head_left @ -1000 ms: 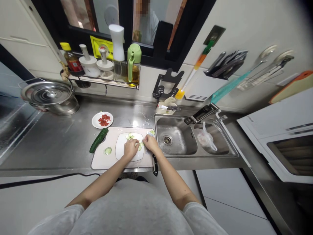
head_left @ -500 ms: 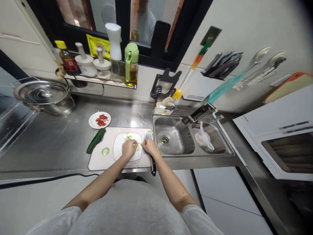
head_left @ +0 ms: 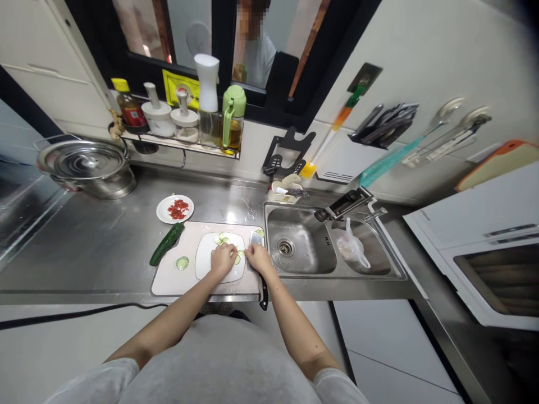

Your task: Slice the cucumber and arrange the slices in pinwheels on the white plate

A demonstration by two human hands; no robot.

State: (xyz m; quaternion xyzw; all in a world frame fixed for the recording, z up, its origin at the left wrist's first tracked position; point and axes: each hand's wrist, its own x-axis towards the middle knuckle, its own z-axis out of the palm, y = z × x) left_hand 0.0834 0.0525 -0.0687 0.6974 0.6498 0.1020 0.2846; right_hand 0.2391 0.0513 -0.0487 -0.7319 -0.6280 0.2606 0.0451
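Note:
My left hand (head_left: pixel 223 259) rests with curled fingers on a white square plate (head_left: pixel 205 264) that holds several cucumber slices (head_left: pixel 222 238). My right hand (head_left: pixel 257 258) is closed just to the right of it, fingertips pinched toward the left hand. What the fingers of either hand hold is hidden. A knife lies under the right hand, blade (head_left: pixel 255 238) pointing away and black handle (head_left: pixel 263 292) sticking over the counter edge. The plate sits on a pale cutting board (head_left: pixel 168 281). On the board are also a loose slice (head_left: pixel 182 262) and, at its left corner, the uncut cucumber (head_left: pixel 167 243).
A small plate of chopped red chili (head_left: pixel 175 209) stands behind the board. A double sink (head_left: pixel 303 247) with a plastic bag (head_left: pixel 352 247) lies right. A lidded steel pot (head_left: pixel 86 166) stands far left. A condiment rack (head_left: pixel 181 120) hangs on the back wall.
Both hands stay together over the plate and have shifted only slightly. The camera has tilted a little, so the scene sits lower in view.

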